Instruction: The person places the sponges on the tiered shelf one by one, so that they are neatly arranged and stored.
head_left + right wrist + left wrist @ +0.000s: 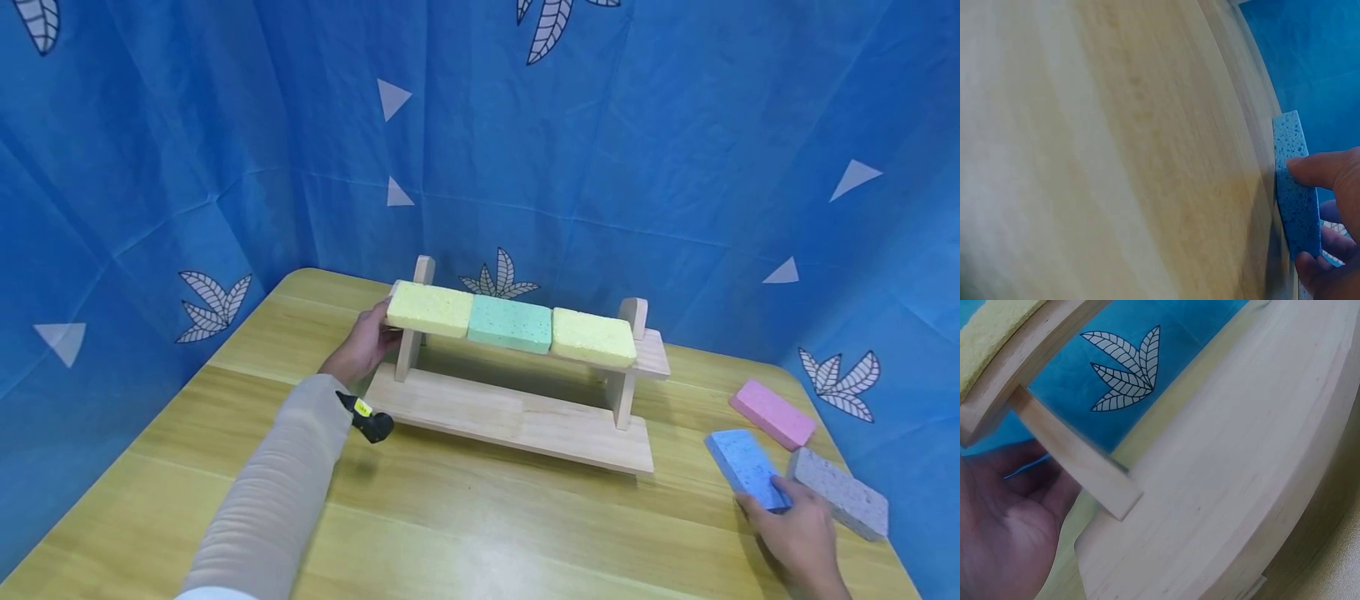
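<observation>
A two-tier wooden shelf point(517, 408) stands on the table. Its upper board bears a yellow sponge point(431, 308), a green sponge point(510, 323) and a second yellow sponge point(592, 336) in a row. My left hand point(360, 346) grips the shelf's left end just below the upper board; in the left wrist view its fingers reach behind the upright point(1079, 453). At the table's right side my right hand point(801, 529) holds a blue sponge point(742, 462) by its near end. The right wrist view shows thumb and fingers on the blue sponge's edges point(1294, 200).
A pink sponge point(774, 413) and a grey sponge point(840, 492) lie near the table's right edge, beside the right hand. A blue patterned curtain point(570, 150) hangs around the table point(420, 525). A black strap end point(367, 421) sticks out from the left wrist.
</observation>
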`<state>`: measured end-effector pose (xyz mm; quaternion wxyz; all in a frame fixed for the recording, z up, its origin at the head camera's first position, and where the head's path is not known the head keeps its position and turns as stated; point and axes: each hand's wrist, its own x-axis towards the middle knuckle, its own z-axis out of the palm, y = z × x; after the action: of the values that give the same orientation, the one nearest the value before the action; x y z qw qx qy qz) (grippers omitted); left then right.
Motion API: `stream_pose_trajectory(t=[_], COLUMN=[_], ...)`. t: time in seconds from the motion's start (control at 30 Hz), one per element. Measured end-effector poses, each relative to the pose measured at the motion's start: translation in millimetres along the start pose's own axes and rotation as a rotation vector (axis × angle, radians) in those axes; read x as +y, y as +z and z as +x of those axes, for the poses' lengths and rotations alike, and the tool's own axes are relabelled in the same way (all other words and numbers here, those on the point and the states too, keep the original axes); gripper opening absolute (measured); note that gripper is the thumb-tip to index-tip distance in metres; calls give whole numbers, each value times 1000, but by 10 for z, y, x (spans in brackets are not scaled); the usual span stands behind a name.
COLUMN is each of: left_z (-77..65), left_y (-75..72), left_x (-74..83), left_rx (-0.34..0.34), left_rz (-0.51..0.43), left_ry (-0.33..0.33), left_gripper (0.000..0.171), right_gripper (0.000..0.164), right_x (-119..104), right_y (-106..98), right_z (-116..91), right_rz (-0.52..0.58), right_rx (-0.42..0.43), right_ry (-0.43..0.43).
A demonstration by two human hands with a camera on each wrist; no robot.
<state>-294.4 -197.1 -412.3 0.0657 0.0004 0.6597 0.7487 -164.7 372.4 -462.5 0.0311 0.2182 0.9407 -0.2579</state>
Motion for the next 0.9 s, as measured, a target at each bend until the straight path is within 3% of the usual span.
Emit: stream_pose_trajectory(t=[0.23, 0.53, 0.9], left_z=[8, 6, 16], left_y=[-2, -7, -11], left_x=[-5, 7, -6], left_rx=[-1, -12, -6], left_rz=[-10, 8, -14], left_ry=[0, -4, -6], left_gripper=[56, 57, 57], right_gripper=[77, 73, 65], right_x=[-77, -183, -473], right_y=[39, 21, -40], right_z=[-54, -113, -328], right_rz=[-24, -35, 10], right_rx=[21, 29, 117], right_ry=[-92, -134, -338])
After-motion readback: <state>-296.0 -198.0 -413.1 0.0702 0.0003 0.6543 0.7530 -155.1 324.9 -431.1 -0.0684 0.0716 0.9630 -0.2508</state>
